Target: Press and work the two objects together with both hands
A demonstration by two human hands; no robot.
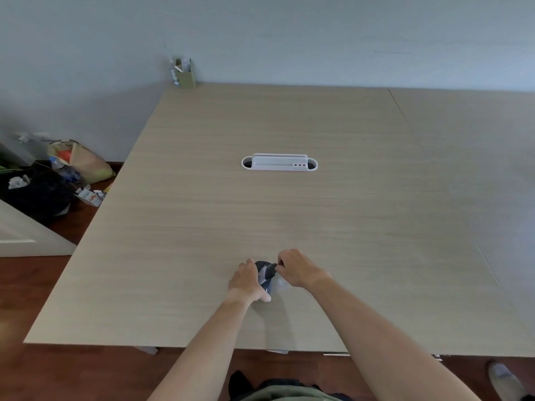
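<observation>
Pale grey wall (pixel 289 36) fills the top of the frame, and below it a broad light-wood table (pixel 289 215) spreads across the centre and right, its near edge running along the lower part of the frame and its left edge slanting up toward the upper left. Wide bare tabletop lies on every side of the hands, most of all toward the far edge and the right. Near the lower centre, the left hand (pixel 246 283) curls its fingers round a small dark object (pixel 265 274) resting on the table, while the right hand (pixel 295 269) pinches the object's upper end with bent fingers; what the object is cannot be made out. A white cable tray (pixel 279 163) sits recessed in the table's middle, well apart from the hands. A green holder (pixel 185 73) stands at the far left corner. Reddish-brown floor (pixel 34 285) shows at left, with a black bag (pixel 34 195) and a tan bag (pixel 86 163) against the wall.
</observation>
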